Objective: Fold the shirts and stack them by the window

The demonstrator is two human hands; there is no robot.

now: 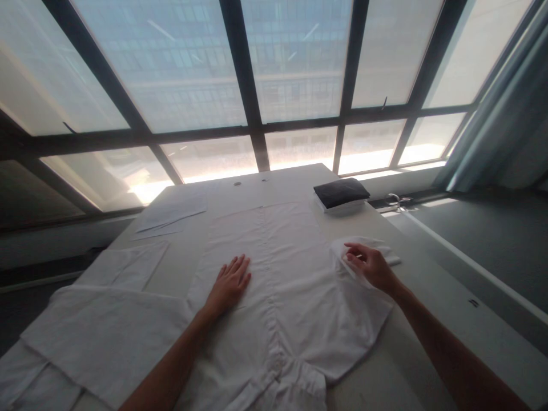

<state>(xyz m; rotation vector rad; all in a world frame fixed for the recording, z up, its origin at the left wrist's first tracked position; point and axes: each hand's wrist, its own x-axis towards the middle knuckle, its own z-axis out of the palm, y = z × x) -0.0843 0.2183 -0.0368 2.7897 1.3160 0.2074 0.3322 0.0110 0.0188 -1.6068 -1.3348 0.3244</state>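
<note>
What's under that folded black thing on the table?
Under the folded black thing, a white thing peeks out, with the table around it. The rest is covered, so I can't tell what it is.

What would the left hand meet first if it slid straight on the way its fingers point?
The left hand would probably meet the central strip of the white garment under it, though exactly where is hard to judge.

The person's bare left arm (171, 359) stretches forward to a flat, palm-down left hand (229, 285), fingers (244, 265) slightly spread, while over on the other side I see the right arm (449, 342) slanting inward, its right hand (370, 265) half-curled.
</note>
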